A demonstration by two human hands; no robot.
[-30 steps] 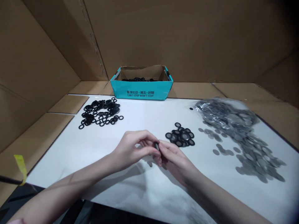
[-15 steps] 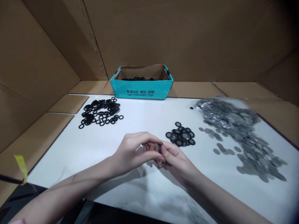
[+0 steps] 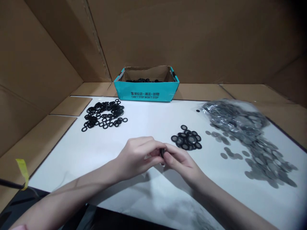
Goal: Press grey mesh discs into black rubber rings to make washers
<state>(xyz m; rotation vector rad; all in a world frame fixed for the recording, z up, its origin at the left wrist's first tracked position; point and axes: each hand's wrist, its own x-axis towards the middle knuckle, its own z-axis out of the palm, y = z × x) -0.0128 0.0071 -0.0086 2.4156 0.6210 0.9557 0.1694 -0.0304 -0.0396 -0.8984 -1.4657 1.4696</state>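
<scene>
Between my two hands, above the front middle of the white table, is a small black rubber ring. My left hand pinches it between thumb and fingers. My right hand has its thumb pressed against the ring from the other side. Whether a mesh disc sits inside the ring is hidden by the fingers. Just beyond my right hand lies a pile of black rings with grey discs in them. Plain black rings are heaped at the left, and loose grey discs spread at the right.
A turquoise box with black rings inside stands at the back. A clear plastic bag of grey discs lies at the back right. Cardboard walls enclose the table. Yellow tape hangs on a dark rod at the left edge.
The ring has tilted and shifted slightly left between my fingers. My left fingers have closed in more, and my right thumb presses nearer to it. The piles look the same.
</scene>
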